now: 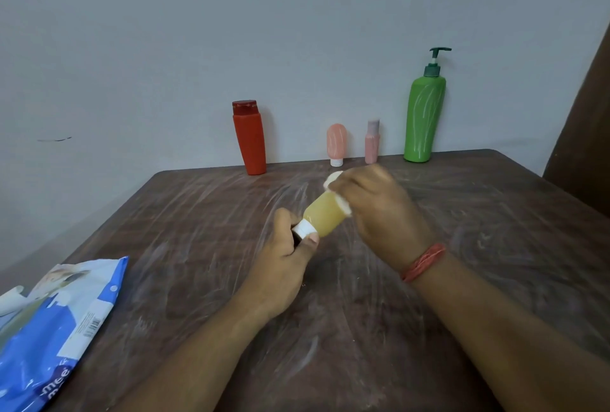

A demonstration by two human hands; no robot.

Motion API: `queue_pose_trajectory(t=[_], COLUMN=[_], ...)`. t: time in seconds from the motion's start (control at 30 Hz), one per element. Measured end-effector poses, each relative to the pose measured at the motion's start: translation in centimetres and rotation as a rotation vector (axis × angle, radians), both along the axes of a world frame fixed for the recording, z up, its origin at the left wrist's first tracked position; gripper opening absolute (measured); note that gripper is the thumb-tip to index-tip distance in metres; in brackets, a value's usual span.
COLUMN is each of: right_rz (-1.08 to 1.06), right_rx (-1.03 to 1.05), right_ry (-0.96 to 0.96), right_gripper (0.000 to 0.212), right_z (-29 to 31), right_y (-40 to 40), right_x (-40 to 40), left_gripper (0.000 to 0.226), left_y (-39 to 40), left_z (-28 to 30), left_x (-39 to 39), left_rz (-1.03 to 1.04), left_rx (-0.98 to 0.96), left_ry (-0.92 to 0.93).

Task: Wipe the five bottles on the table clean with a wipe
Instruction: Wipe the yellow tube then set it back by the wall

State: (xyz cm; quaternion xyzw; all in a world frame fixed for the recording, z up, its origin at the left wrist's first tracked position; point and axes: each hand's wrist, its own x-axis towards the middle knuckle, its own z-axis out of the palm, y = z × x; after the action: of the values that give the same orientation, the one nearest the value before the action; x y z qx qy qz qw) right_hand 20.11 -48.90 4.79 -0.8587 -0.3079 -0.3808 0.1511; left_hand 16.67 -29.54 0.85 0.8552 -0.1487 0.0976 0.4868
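Observation:
My left hand [284, 259] grips the white cap end of a small yellow bottle [325, 215], held tilted above the brown table [478, 246]. My right hand [376, 210] is wrapped around the bottle's far end with a white wipe [332, 178] pressed against it; only bits of the wipe show. Along the table's back edge stand a red bottle [251, 141], a peach tube [336, 144] on its white cap, a small pink bottle [372, 142] and a tall green pump bottle [424, 118].
A blue and white wipes pack [49, 329] lies at the table's near left corner. A grey wall rises behind the bottles. A dark brown object [587, 134] stands at the right edge of view.

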Motion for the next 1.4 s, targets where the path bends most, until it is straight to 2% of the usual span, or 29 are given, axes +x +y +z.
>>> queue_pose_trajectory(t=[0.07, 0.13, 0.4, 0.5, 0.6, 0.67, 0.73, 0.8, 0.87, 0.9, 1.03, 1.1, 1.27, 1.33, 1.4], right_rz=[-0.101, -0.114, 0.056, -0.003, -0.091, -0.094, -0.061, -0.007, 0.03, 0.032, -0.062, -0.045, 0.031, 0.046, 0.049], right_rx=[0.095, 0.152, 0.058, 0.192, 0.327, 0.337, 0.339, 0.293, 0.233, 0.264, 0.632, 0.701, 0.617, 0.551, 0.602], right_ry=[-0.003, -0.016, -0.025, -0.049, -0.049, -0.024, 0.01, 0.047, 0.073, 0.069, 0.057, 0.048, 0.13, 0.159, 0.154], right_gripper=[0.039, 0.033, 0.028, 0.025, 0.024, 0.023, 0.021, 0.018, 0.016, 0.015, 0.013, 0.012, 0.01, 0.012, 0.011], right_z=[0.2, 0.1, -1.0, -0.4, 0.0, -0.2, -0.5, -1.0, -1.6, -1.7, -0.6, -0.3, -1.3, -1.7, -1.4], right_y=[-1.0, -0.8, 2.4, 1.1, 0.0, 0.0, 0.7, 1.8, 2.9, 3.0, 1.2, 0.4, 1.9, 2.8, 3.0], right_x=[0.5, 0.3, -1.3, -0.8, -0.6, -0.6, -0.7, -0.9, -1.0, -1.0, -0.2, 0.0, -0.8, -1.1, -1.1], left_gripper=[0.012, 0.01, 0.019, 0.01, 0.013, 0.02, 0.017, 0.01, 0.017, 0.021, 0.023, 0.022, 0.022, 0.023, 0.02], left_y=[0.0, -0.3, 0.4, 0.2, -0.1, 0.0, 0.2, 0.5, 0.5, 0.5, 0.3, 0.2, 0.2, 0.6, 0.7], left_z=[-0.2, -0.2, -0.3, -0.5, -0.3, -0.2, -0.2, -0.1, 0.2, 0.3, -0.3, -0.7, -0.6, -0.4, -0.4], left_x=[-0.1, 0.0, 0.3, 0.3, 0.2, 0.2, 0.3, 0.5, 0.8, 0.8, 0.7, 0.6, 0.9, 0.9, 0.8], left_rz=[-0.004, -0.01, -0.016, -0.094, -0.183, -0.184, -0.157, -0.12, -0.102, -0.107, -0.177, -0.221, -0.205, -0.17, -0.165], left_rx=[-0.022, -0.072, -0.427, -0.437, -0.436, -0.446, -0.491, -0.551, -0.606, -0.617, -0.559, -0.516, -0.633, -0.617, -0.541], left_ry=[0.011, 0.027, 0.076, 0.129, 0.161, 0.166, 0.152, 0.12, 0.102, 0.104, 0.156, 0.18, 0.167, 0.136, 0.133])
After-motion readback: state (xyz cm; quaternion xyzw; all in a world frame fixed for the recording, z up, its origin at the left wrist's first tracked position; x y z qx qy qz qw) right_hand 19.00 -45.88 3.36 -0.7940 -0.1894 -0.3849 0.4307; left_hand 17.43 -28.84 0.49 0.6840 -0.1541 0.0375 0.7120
